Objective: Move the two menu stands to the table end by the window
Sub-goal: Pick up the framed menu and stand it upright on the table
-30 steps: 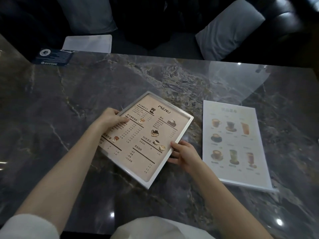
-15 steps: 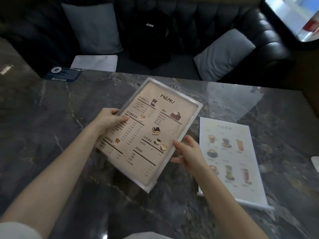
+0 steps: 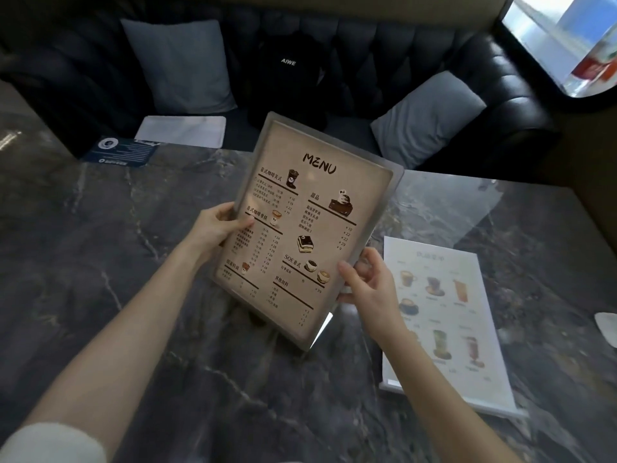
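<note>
She has the brown menu stand [image 3: 309, 228] up off the marble table [image 3: 100, 279] and tilted toward her, the left hand [image 3: 218, 228] pinching its left edge with the thumb across the print, the right hand [image 3: 369, 282] clamped on the lower right edge — both hands are closed on the same frame. So this looks like the first of the two being carried; the white drinks menu stand [image 3: 447, 315] lies flat on the table just beside her right forearm, untouched. The window [image 3: 567, 38] shows at the upper right, so the next move, I'd judge, calls for swinging the frame across to that end and setting it down on its foot without knocking the one lying flat. No containers here to speak of — only cushions and a dark bag [image 3: 288, 81] on the sofa [image 3: 500, 95] behind
</note>
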A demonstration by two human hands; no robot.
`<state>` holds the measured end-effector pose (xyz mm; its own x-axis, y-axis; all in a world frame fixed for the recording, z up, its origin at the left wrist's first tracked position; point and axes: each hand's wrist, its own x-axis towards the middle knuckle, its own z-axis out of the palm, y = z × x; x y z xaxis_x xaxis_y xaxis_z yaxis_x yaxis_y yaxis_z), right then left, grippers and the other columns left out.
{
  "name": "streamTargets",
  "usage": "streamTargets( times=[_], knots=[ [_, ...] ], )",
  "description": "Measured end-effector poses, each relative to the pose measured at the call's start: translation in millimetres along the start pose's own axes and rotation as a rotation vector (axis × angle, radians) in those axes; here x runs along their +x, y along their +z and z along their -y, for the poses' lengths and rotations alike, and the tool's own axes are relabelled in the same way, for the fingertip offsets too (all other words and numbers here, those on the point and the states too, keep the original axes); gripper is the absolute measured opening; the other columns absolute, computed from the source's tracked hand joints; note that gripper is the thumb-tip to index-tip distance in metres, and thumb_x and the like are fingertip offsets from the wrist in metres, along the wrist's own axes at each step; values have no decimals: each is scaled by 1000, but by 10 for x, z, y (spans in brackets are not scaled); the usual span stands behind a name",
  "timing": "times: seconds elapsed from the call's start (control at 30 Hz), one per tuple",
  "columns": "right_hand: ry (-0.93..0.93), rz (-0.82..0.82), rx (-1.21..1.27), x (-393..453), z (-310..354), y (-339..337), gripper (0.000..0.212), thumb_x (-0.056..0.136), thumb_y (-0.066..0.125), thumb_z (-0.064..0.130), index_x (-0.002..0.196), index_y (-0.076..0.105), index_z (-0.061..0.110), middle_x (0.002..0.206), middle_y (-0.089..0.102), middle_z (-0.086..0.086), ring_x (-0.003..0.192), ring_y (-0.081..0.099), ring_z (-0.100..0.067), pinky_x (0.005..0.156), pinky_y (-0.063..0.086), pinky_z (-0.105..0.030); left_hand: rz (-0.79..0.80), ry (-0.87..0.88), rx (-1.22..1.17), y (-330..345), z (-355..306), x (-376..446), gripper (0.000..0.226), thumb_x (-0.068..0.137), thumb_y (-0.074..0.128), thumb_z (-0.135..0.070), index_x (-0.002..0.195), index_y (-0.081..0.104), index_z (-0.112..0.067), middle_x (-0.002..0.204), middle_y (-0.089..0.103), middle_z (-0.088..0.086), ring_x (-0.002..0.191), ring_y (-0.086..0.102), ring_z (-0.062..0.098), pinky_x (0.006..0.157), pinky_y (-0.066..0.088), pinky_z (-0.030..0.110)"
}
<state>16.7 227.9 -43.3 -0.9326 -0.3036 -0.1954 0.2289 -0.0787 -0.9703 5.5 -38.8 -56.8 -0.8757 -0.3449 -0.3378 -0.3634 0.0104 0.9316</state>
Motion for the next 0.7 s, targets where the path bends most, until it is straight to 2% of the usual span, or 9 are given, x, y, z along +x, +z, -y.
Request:
streamTargets(
  times=[0.07,0.17,0.23,0.3,0.4,0.47,0.53,0.63,0.7],
  knots=[
    [-7,-3,0,-21,-56,23,17,91,48,5,108,47,5,104,70,-8,89,70,-19,57,58,-24,0,14,-41,-5,51,-6,37,78,68,-7,114,62,-11,99,69,0,78,71,6,65,58,22],
    [-50,-3,-20,-52,-143,49,14,91,47,3,103,49,10,106,69,-4,93,69,-20,61,59,-24,6,30,-67,-23,87,-13,27,79,66,-4,102,65,-16,91,72,-4,78,71,6,69,59,22],
    [-81,-5,-38,-77,-198,69,15,91,46,2,105,48,9,105,69,-5,94,68,-19,63,59,-24,21,39,-77,-39,100,-26,23,80,65,-4,97,64,-20,79,75,-9,74,71,3,62,57,18],
    [-95,-19,-52,-98,-255,87,19,91,46,2,109,47,7,108,68,-9,96,68,-18,70,61,-30,27,55,-70,-45,121,-37,24,80,64,-4,96,63,-22,75,75,-15,73,70,-1,59,55,14],
    [-110,-26,-76,-137,-320,118,18,91,47,3,104,49,16,109,68,-9,98,67,-17,77,59,-39,12,80,-66,-45,153,-61,25,82,63,-5,101,63,-21,80,75,-11,73,69,-3,59,53,11],
    [-129,-28,-88,-174,-354,154,21,91,47,4,99,50,23,106,68,-3,98,67,-16,79,59,-42,-13,93,-67,-49,199,-76,30,82,63,-7,111,61,-15,94,70,-6,75,69,-4,61,53,11],
    [-136,-40,-98,-224,-386,195,21,91,48,6,98,50,26,105,69,-1,98,67,-14,80,58,-43,-37,97,-68,-60,256,-100,35,82,64,-9,116,60,-14,99,68,-5,75,69,-5,62,53,11],
    [-128,-63,-109,-295,-445,253,21,90,50,9,97,51,29,109,68,-3,100,66,-14,82,58,-44,-53,94,-53,-97,338,-134,30,82,64,-10,112,62,-15,98,68,-6,76,68,-6,63,52,10],
    [-141,-64,-137,-348,-481,279,23,89,52,11,95,51,34,111,67,-1,103,65,-13,84,57,-43,-58,89,-35,-139,378,-159,22,82,64,-11,102,64,-20,93,70,-10,77,68,-6,65,53,10]
  ],
)
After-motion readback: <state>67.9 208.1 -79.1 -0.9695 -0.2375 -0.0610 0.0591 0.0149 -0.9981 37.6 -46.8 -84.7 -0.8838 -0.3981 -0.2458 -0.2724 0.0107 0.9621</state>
